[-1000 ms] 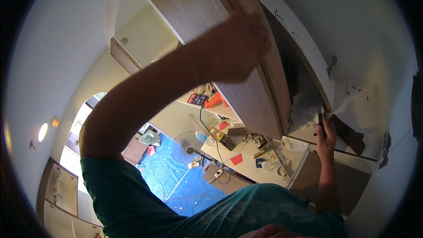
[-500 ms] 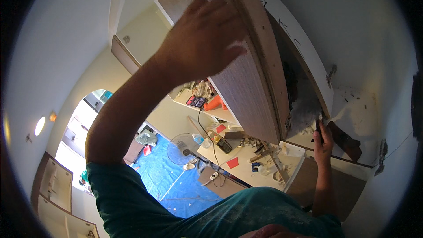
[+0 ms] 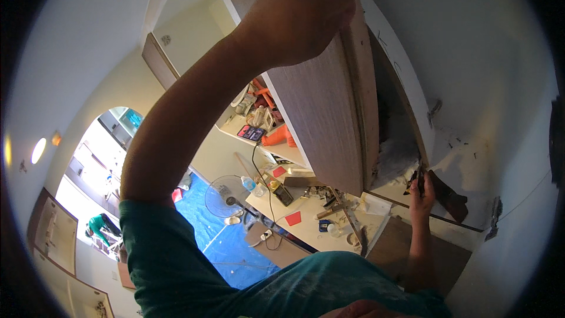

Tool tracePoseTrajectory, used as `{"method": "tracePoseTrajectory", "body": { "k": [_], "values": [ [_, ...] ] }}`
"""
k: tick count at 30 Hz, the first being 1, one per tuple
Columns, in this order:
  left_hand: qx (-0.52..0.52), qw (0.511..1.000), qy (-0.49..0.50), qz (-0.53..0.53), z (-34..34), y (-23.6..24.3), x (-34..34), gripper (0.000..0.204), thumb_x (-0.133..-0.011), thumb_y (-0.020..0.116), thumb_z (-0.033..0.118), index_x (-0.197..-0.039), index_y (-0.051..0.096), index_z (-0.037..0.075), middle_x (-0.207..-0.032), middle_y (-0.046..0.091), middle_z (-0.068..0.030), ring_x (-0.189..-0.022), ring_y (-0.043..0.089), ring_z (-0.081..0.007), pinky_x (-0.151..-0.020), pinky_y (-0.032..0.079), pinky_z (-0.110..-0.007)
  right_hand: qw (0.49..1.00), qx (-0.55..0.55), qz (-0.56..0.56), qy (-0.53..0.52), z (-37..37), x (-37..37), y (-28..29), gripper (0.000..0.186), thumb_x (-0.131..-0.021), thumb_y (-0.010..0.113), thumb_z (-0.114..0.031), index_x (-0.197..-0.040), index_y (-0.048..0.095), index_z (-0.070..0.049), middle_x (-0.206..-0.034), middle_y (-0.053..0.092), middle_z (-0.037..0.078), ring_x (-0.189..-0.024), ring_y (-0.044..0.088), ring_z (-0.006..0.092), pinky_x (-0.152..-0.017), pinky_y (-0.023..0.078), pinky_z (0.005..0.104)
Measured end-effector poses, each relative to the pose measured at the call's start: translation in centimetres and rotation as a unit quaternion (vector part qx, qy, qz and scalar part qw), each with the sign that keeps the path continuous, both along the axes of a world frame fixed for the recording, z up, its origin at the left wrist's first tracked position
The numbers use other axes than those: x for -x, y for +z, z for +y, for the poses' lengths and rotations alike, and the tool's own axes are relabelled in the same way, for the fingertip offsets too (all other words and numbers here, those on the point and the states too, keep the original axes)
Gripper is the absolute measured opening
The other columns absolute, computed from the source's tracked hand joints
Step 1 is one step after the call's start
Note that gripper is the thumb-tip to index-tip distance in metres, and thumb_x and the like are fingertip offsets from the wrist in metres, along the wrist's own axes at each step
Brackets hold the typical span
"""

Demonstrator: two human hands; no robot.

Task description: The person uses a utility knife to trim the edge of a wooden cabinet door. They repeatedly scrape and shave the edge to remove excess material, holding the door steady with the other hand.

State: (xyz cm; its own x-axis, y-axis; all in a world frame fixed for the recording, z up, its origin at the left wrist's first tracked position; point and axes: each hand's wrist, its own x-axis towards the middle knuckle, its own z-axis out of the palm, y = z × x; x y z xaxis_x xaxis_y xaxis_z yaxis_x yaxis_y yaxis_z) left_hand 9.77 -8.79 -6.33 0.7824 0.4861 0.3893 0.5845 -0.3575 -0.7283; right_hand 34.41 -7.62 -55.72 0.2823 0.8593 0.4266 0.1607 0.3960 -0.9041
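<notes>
My left hand [image 3: 300, 17] is raised at the top, in front of the tall wood-grain cabinet panel [image 3: 318, 118]. Its fingers are curled together by the panel's edge, and whatever they may pinch is hidden. Low on the right, my right hand [image 3: 422, 199] is closed round a small dark hand tool [image 3: 416, 180], whose kind I cannot make out. Beside that hand a dark brown board piece [image 3: 448, 197] leans near the wall. Behind the panel's edge lies a dark, dusty recess [image 3: 397, 141].
A cluttered worktop [image 3: 306, 229] below holds tools, bottles and red pieces. An orange tool [image 3: 279, 136] and a phone-like screen [image 3: 251, 133] lie on a shelf. A fan [image 3: 226, 197] stands by a blue floor sheet [image 3: 235, 259]. Far left, another person [image 3: 105, 228] bends over.
My left hand has moved up and its spread fingers have curled in at the panel's edge. My right hand still grips its tool, now turned differently. The whole view has shifted slightly.
</notes>
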Motion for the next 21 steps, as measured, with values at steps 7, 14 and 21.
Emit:
{"method": "tracePoseTrajectory", "body": {
  "k": [7, 14, 21],
  "values": [
    [0.16, 0.868, -0.214, -0.419, -0.6, -9.9, 5.1, 0.025, -0.103, 0.055, 0.021, -0.089, 0.063, 0.001, -0.082, 0.063, -0.0081, -0.078, 0.06, -0.0149, -0.073, 0.049, -0.031, 0.992, -0.105, 0.035, 0.052, -2.0, 1.8, 9.8, 0.046, -0.1, 0.06, -0.025, -0.136, 0.052, 0.002, -0.111, 0.058, 0.004, -0.074, 0.05, 0.0064, -0.06, 0.042, 0.0217],
    [0.327, 0.737, -0.227, -0.547, -1.7, -17.2, 1.8, 0.039, -0.1, 0.056, 0.033, -0.084, 0.063, -0.003, -0.075, 0.062, -0.0178, -0.069, 0.063, -0.0284, -0.064, 0.048, -0.036, 0.933, -0.317, -0.16, 0.06, -3.9, 8.7, 24.9, 0.046, -0.093, 0.066, -0.012, -0.135, 0.053, 0.003, -0.114, 0.059, 0.02, -0.102, 0.061, 0.0301, -0.087, 0.05, 0.0404],
    [0.255, 0.756, -0.165, -0.58, -0.4, -14.7, 0.2, 0.047, -0.102, 0.052, 0.037, -0.081, 0.062, -0.004, -0.065, 0.062, -0.0154, -0.06, 0.061, -0.0212, -0.058, 0.047, -0.037, 0.905, -0.375, -0.197, 0.034, -1.5, 11.1, 28.6, 0.047, -0.09, 0.066, -0.004, -0.135, 0.054, 0.004, -0.103, 0.056, 0.017, -0.087, 0.061, 0.0258, -0.075, 0.051, 0.036]
  ]
}}
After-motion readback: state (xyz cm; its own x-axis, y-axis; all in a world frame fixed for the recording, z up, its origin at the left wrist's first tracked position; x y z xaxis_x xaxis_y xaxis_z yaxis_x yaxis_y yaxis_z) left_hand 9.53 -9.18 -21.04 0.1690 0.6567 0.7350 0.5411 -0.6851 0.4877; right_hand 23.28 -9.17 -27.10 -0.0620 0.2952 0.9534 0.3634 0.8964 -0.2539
